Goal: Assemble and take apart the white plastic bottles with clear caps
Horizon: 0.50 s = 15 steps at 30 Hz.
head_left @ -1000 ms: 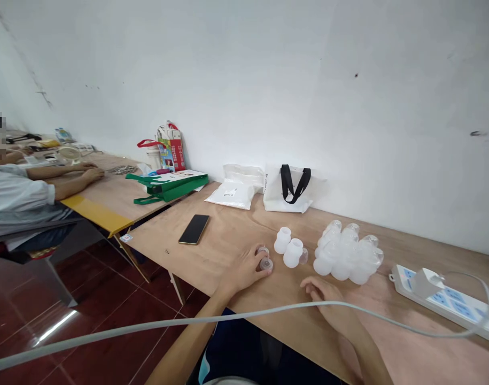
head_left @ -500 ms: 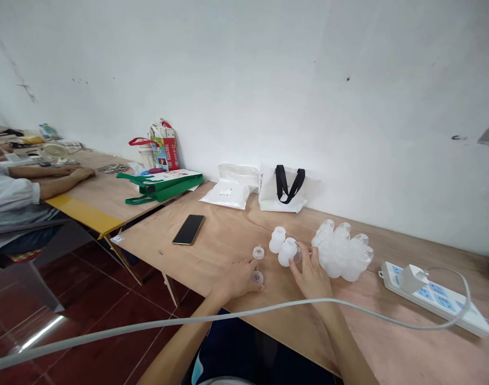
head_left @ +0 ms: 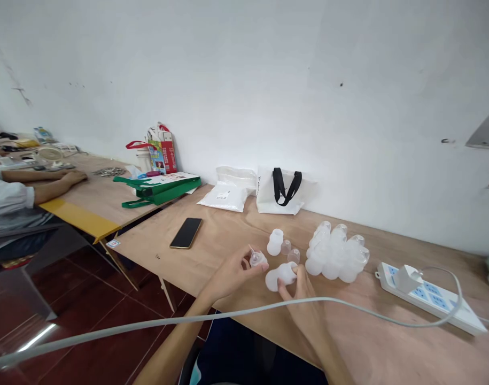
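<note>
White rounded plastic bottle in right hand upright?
No, the right hand holds the white rounded plastic bottle tilted sideways.

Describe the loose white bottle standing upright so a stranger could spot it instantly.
On the wooden table, look right of the black phone. Beside two clear domes stands a white bottle. Unlike the domed bottles farther right and the tilted bottle in the right hand, it stands apart without a dome.

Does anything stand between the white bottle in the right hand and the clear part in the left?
Only the left hand itself: its thumb, on the clear part, lies toward the white bottle in the right hand. No other object is visible between.
</note>
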Each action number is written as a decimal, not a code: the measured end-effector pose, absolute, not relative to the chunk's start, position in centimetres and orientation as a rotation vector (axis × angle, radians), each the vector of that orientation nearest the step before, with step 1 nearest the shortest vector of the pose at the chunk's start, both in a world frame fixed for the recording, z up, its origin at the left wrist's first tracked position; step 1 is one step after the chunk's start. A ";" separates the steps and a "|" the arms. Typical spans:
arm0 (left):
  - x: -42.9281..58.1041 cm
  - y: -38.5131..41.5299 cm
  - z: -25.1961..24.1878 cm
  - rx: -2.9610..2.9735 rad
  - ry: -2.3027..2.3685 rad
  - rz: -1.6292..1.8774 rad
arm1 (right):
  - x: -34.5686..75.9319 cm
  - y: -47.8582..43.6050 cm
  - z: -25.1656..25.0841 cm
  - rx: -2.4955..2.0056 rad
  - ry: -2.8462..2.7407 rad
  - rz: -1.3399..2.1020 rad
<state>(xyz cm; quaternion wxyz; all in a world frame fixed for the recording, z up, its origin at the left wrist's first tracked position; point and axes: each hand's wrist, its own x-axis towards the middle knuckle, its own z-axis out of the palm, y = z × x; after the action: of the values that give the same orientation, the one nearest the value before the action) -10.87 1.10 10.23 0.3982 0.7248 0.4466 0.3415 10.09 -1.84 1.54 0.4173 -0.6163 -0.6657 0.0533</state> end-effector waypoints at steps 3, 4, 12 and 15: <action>-9.3 1.0 9.3 1.819 1.079 0.900 | 9.7 -2.9 1.3 -1.524 -1.564 0.230; -8.8 1.0 9.0 1.830 1.074 0.905 | 9.7 -3.0 1.2 -1.515 -1.533 0.243; -7.4 1.0 7.6 1.896 1.059 0.898 | 10.2 -2.1 0.4 -1.370 -1.459 0.419; -7.3 1.3 7.1 1.964 1.119 0.830 | 9.7 -1.7 -0.1 -1.340 -1.579 0.381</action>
<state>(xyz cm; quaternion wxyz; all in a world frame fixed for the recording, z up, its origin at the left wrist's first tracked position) -7.32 1.26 7.15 0.3587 0.7613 0.4337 0.3219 9.68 -1.68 -0.14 0.4951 -0.5530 -0.6514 0.1570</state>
